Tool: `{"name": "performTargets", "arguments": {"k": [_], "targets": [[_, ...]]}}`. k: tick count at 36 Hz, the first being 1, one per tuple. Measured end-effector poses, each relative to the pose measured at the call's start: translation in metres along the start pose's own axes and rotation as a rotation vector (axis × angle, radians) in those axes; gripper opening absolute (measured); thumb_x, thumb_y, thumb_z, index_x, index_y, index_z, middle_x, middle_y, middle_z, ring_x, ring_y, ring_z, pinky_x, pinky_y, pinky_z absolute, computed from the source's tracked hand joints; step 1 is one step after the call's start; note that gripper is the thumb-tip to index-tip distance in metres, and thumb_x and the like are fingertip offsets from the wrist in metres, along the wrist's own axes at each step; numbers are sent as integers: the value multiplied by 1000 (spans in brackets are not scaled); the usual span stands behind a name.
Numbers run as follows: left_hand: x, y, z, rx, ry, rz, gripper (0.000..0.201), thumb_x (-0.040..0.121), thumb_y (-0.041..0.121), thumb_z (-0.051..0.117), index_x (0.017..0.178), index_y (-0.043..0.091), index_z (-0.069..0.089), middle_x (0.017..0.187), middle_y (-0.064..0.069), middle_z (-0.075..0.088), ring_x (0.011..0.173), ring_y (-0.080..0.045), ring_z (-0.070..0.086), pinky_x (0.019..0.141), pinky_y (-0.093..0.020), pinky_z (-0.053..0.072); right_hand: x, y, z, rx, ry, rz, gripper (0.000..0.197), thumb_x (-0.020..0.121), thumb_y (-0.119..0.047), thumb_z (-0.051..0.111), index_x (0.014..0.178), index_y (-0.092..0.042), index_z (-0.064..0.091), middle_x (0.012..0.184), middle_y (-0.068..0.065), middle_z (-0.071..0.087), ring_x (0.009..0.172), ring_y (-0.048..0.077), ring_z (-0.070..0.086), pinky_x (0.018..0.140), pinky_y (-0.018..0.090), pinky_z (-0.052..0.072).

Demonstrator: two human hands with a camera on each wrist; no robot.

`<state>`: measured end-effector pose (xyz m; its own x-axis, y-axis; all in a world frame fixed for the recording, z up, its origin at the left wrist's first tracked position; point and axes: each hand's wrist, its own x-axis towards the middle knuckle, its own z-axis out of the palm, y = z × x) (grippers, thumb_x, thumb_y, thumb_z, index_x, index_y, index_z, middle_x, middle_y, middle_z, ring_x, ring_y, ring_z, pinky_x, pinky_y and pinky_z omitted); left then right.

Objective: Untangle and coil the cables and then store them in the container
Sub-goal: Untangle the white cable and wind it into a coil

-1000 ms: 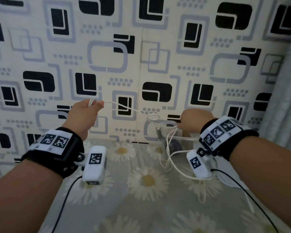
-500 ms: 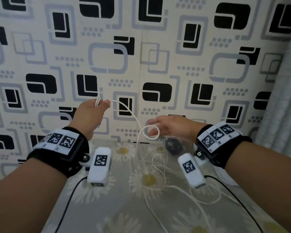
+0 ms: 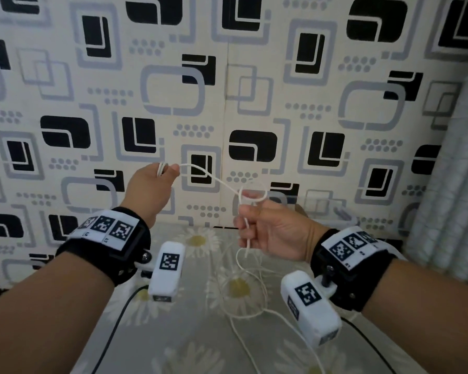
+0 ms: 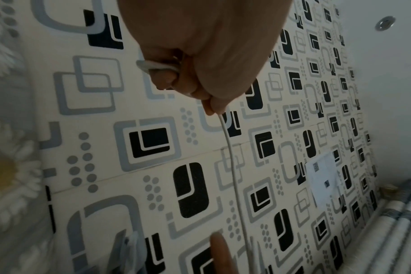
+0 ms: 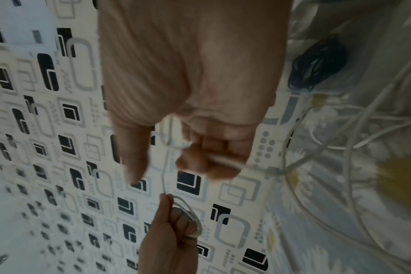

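A thin white cable (image 3: pixel 213 178) runs between my two raised hands. My left hand (image 3: pixel 152 184) pinches a few small coiled turns of it (image 4: pixel 153 65) between thumb and fingers. From there the cable sags to a loose loop (image 3: pixel 265 194) above my right hand (image 3: pixel 268 230), whose fingers curl round the strand (image 5: pixel 223 159). Below the right hand the rest of the cable hangs down and lies in slack curves on the table (image 3: pixel 250 314). A clear container (image 3: pixel 341 211) stands at the back right by the wall, with a coiled black cable (image 5: pixel 317 63) inside it.
The table wears a grey daisy-print cloth (image 3: pixel 195 333) and butts against a patterned wall (image 3: pixel 254 76). A curtain (image 3: pixel 449 184) hangs at the right. Black leads (image 3: pixel 114 327) trail from my wrist cameras across the cloth.
My right hand has left the container, moved left and up with the cable, and turned palm-inward; a loop now stands above it. My left hand has stayed raised, holding its coils.
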<state>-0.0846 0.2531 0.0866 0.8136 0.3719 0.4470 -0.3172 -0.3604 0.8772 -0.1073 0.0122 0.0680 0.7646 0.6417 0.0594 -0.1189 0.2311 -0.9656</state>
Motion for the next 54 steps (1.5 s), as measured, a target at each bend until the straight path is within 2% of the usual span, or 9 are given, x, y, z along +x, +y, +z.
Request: {"name": "performTargets", "arguments": {"k": [3, 6, 13, 16, 20, 26, 30, 37, 54], "targets": [[1, -7, -1, 146, 22, 45, 38, 98, 35, 50, 71, 9, 49, 64, -4, 42, 59, -20, 37, 54, -31, 31, 2, -4, 0, -294, 329, -36, 50, 80, -15, 75, 121, -21, 49, 76, 1, 52, 53, 9, 36, 50, 24, 35], [3, -17, -2, 379, 4, 157, 41, 99, 34, 46, 71, 3, 46, 64, -6, 45, 59, -19, 41, 53, -29, 28, 6, -9, -3, -635, 678, -176, 25, 85, -23, 70, 108, -22, 60, 90, 3, 62, 66, 14, 52, 55, 29, 42], [-6, -36, 4, 709, -214, 273, 39, 100, 43, 38, 72, 17, 43, 69, -3, 53, 64, -16, 49, 57, -33, 33, -2, -27, 1, -772, 799, -470, 20, 96, -29, 57, 86, -18, 71, 79, 25, 62, 57, 29, 45, 54, 33, 45], [-10, -42, 7, 776, -329, 301, 41, 100, 47, 36, 70, 18, 39, 68, -4, 52, 65, -20, 51, 61, -36, 40, -4, -40, -6, -725, 874, -552, 23, 99, -28, 50, 88, -18, 68, 69, 5, 49, 54, 14, 38, 43, 18, 34], [-13, -51, 4, 844, -450, 311, 43, 100, 49, 31, 78, 16, 48, 70, -2, 55, 67, -20, 54, 67, -37, 45, -3, -58, -24, -590, 1009, -663, 17, 98, -21, 50, 87, -23, 63, 74, -12, 54, 61, 2, 44, 62, 18, 39], [-23, -48, 4, 694, -627, 286, 42, 100, 49, 33, 73, 25, 55, 67, 7, 55, 63, -11, 50, 64, -27, 39, 4, -71, -55, -503, 1158, -721, 14, 97, -23, 51, 84, -21, 55, 71, -7, 48, 59, 6, 42, 55, 16, 38], [-28, -39, 5, 155, -705, 81, 46, 97, 50, 44, 63, 20, 45, 61, 3, 34, 55, -13, 29, 57, -24, 30, 5, -64, -76, -461, 1232, -574, 20, 95, -32, 52, 75, -30, 54, 71, -4, 48, 57, 13, 41, 54, 27, 34], [-26, -21, 2, -565, -740, -252, 45, 91, 43, 44, 51, 22, 40, 49, 10, 23, 41, -5, 17, 48, -23, 13, 2, -43, -94, -599, 1195, -443, 13, 94, -22, 55, 85, -24, 64, 81, -7, 60, 64, 9, 50, 61, 23, 44], [-9, -14, -8, -1103, -479, -353, 45, 90, 45, 42, 50, 24, 40, 55, 8, 7, 45, -10, 4, 39, -17, 17, 9, 6, -81, -1597, 684, -27, 17, 99, -25, 43, 90, -29, 57, 80, -8, 55, 80, 18, 56, 70, 32, 45]]}}
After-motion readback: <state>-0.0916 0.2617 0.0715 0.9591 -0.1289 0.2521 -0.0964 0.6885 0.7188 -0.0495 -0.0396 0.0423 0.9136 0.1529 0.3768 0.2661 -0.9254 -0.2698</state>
